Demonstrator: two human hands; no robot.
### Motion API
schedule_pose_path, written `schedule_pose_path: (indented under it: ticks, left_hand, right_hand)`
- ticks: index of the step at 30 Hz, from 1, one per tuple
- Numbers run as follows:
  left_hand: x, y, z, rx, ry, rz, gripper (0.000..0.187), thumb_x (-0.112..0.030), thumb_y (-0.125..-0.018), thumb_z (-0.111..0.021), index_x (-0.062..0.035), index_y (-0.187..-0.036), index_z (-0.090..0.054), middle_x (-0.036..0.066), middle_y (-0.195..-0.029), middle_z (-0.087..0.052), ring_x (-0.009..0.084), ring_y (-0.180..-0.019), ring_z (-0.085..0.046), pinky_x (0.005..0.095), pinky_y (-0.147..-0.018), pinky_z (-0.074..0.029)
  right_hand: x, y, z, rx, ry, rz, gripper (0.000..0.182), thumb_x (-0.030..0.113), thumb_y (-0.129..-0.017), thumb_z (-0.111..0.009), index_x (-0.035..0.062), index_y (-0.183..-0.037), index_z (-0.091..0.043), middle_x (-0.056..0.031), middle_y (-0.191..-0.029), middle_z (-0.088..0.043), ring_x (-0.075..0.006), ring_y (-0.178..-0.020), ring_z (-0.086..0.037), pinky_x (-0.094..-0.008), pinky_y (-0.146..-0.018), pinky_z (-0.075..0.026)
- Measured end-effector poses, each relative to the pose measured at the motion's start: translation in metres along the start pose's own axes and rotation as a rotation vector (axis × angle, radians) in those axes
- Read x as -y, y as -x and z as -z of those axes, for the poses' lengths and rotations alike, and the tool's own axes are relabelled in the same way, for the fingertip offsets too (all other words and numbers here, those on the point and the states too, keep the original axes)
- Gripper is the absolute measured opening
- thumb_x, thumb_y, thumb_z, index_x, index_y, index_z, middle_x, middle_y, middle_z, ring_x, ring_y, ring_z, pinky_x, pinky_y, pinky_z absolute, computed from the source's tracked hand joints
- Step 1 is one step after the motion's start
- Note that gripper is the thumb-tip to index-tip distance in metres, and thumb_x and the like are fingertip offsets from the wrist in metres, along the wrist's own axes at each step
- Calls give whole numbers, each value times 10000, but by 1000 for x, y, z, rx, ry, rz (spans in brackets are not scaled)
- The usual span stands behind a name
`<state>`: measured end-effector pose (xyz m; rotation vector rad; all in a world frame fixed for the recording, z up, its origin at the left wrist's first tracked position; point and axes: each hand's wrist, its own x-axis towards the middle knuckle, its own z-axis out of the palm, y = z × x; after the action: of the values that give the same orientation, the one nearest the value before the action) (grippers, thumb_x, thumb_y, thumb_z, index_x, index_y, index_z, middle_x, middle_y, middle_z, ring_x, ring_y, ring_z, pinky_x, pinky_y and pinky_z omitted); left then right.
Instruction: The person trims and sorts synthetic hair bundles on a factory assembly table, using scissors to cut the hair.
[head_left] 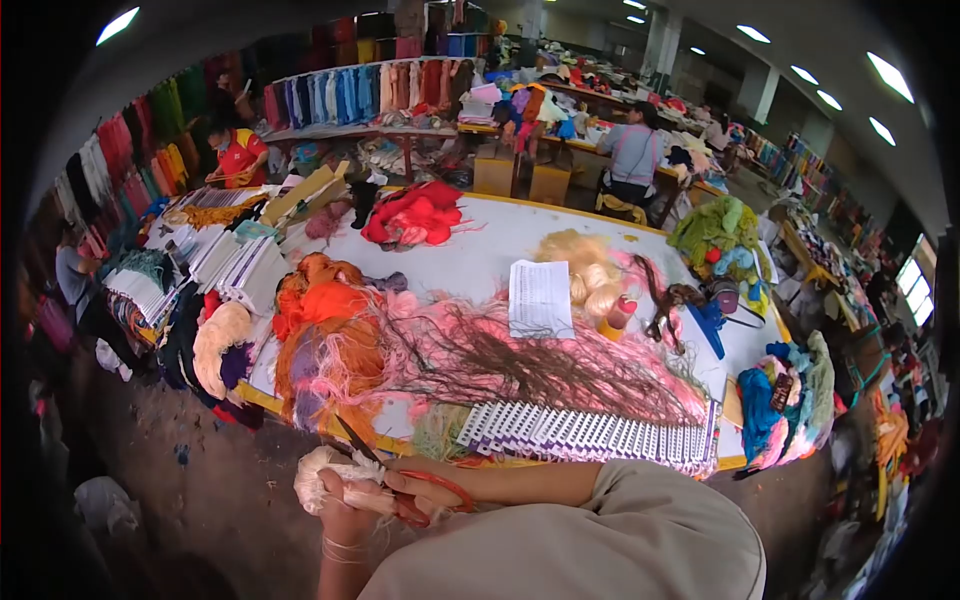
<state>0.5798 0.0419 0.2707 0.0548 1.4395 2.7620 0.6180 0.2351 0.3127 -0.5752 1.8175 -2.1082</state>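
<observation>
At the table's near edge, my left hand (pixel 352 508) is wrapped round a bundle of cream yarn (pixel 318 482). Close against it on the right, my right hand (pixel 415 482) grips scissors (pixel 462 497) with red-orange handles. The dark blades point up and to the left, beside the cream yarn. Loose pale threads hang over my left wrist. Beyond the hands lie orange yarn (pixel 328 300) and a wide spread of pink and brown threads (pixel 520 365). A printed paper sheet (pixel 540 300) rests on these threads.
A row of punched cards (pixel 590 432) lines the near table edge (pixel 400 445). Red yarn (pixel 412 213), green yarn (pixel 715 235), blue yarn (pixel 758 410) and card stacks (pixel 235 262) stand around. People (pixel 632 155) are at other tables.
</observation>
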Motion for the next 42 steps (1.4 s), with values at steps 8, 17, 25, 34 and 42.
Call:
schedule_pose_path:
  ticks: [8,17,25,34,42]
  left_hand:
    - [-20,-12,18,159,151,71,321,-415,-974,-542,-103,-1042,-525,13,-825,-551,126,-735,-560,258,-630,-495]
    - [-52,-8,-4,-96,170,212,148,-252,-991,-546,-104,-1000,-557,37,-847,-574,159,-658,-575,301,-550,-510]
    - [-26,-3,-2,40,82,260,222,-340,-989,-544,-118,-1006,-552,3,-772,-561,125,-644,-551,272,-557,-487]
    - [-59,-44,-16,-173,-110,-244,207,-262,-975,-585,-61,-1023,-594,53,-903,-645,148,-809,-634,304,-704,-549]
    - [-114,-138,3,-85,-62,-95,201,-255,-987,-548,-75,-1073,-564,107,-1008,-647,229,-918,-627,382,-800,-534]
  right_hand:
    - [22,4,-3,126,-134,-168,524,502,-1024,-349,55,-862,-571,18,-619,-539,-74,-544,-497,-223,-504,-380]
    - [3,-6,-2,212,-150,-262,638,596,-990,-334,21,-915,-598,-13,-624,-555,-94,-545,-514,-227,-511,-396]
    - [-6,-27,0,185,-50,-213,496,470,-1036,-348,95,-770,-534,40,-670,-492,-75,-643,-447,-240,-610,-401]
    - [-31,-32,24,24,-616,-270,345,384,-1005,-452,71,-1128,-529,-132,-1039,-641,-205,-863,-631,-351,-777,-503]
    - [-20,-22,42,252,-406,-398,817,709,-924,-287,30,-1352,-437,-114,-1104,-637,-198,-981,-637,-383,-901,-492]
